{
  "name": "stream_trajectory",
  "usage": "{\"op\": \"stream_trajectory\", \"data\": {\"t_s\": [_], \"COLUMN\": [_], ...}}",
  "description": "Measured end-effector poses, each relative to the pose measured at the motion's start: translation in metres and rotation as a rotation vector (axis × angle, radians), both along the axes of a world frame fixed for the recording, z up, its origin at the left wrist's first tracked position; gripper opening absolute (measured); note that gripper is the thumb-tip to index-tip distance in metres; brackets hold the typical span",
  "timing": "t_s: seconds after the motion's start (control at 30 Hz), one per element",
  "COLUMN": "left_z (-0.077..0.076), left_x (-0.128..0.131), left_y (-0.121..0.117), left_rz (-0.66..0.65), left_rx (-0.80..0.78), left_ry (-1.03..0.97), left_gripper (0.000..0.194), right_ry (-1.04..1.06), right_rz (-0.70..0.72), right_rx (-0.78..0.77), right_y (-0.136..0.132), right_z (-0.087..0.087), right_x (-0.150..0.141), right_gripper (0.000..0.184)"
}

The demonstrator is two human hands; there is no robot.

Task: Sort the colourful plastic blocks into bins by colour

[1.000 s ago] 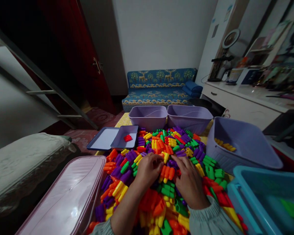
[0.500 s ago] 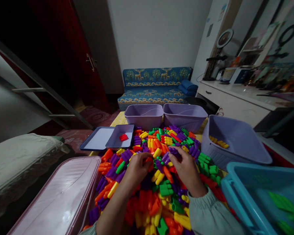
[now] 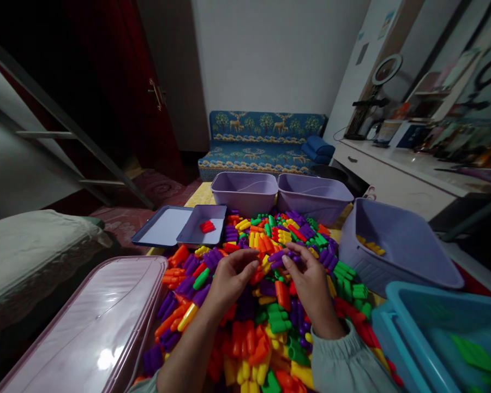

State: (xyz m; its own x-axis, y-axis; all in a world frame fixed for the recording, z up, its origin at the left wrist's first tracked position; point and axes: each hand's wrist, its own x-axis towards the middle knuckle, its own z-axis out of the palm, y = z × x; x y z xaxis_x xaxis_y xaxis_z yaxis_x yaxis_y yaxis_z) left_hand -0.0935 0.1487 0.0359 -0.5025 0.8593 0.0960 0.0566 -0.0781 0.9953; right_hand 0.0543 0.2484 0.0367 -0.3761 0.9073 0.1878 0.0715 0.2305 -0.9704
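A big heap of plastic bullet-shaped blocks (image 3: 245, 327) in orange, purple, green, yellow and red covers the table before me. My right hand (image 3: 309, 284) is raised over the heap and pinches a purple block (image 3: 280, 255) with thumb and fingers. My left hand (image 3: 233, 275) hovers close beside it, fingers curled toward the same purple block; whether it grips anything I cannot make out.
Two lilac tubs (image 3: 245, 190) (image 3: 316, 192) stand behind the heap. A third lilac tub (image 3: 401, 245) at right holds yellow blocks. A small tray (image 3: 200, 232) holds red blocks beside a flat lid (image 3: 159, 226). A pink box lid (image 3: 82, 333) lies left, a blue bin (image 3: 442, 333) right.
Both hands have come up off the heap. The right hand has lifted a purple block, and the left hand has drawn in toward it.
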Motion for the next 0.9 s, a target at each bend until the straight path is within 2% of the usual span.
{"op": "stream_trajectory", "data": {"t_s": [0.17,0.3,0.4,0.5,0.6,0.7,0.77,0.9], "left_z": [-0.003,-0.006,-0.009,-0.010,-0.007,-0.001,0.002,0.003], "left_x": [0.008,0.006,0.004,0.004,0.005,0.007,0.008,0.008], "left_y": [-0.001,0.000,0.001,-0.001,-0.003,-0.005,-0.005,-0.006], "left_rz": [-0.006,-0.008,-0.012,0.004,0.014,0.045,0.054,0.035], "left_rx": [-0.046,-0.051,-0.004,0.024,0.040,0.044,0.052,0.049], "left_ry": [0.192,0.154,0.117,0.135,0.202,0.319,0.384,0.399], "left_gripper": [0.039,0.029,0.027,0.027,0.027,0.025,0.025,0.024], "right_ry": [-0.087,-0.088,-0.124,-0.263,-0.352,-0.304,-0.243,-0.224], "right_rz": [0.118,0.142,0.089,0.003,-0.011,-0.036,-0.038,0.108], "right_rx": [0.092,0.145,0.210,0.384,0.540,0.631,0.646,0.549], "right_y": [-0.011,-0.017,-0.016,-0.011,-0.007,-0.009,-0.013,-0.023], "right_z": [0.002,0.004,0.002,-0.001,-0.002,0.002,0.007,0.012], "right_x": [-0.001,-0.001,0.002,0.006,0.008,0.008,0.008,0.007], "right_gripper": [0.030,0.027,0.028,0.028,0.029,0.030,0.029,0.027]}}
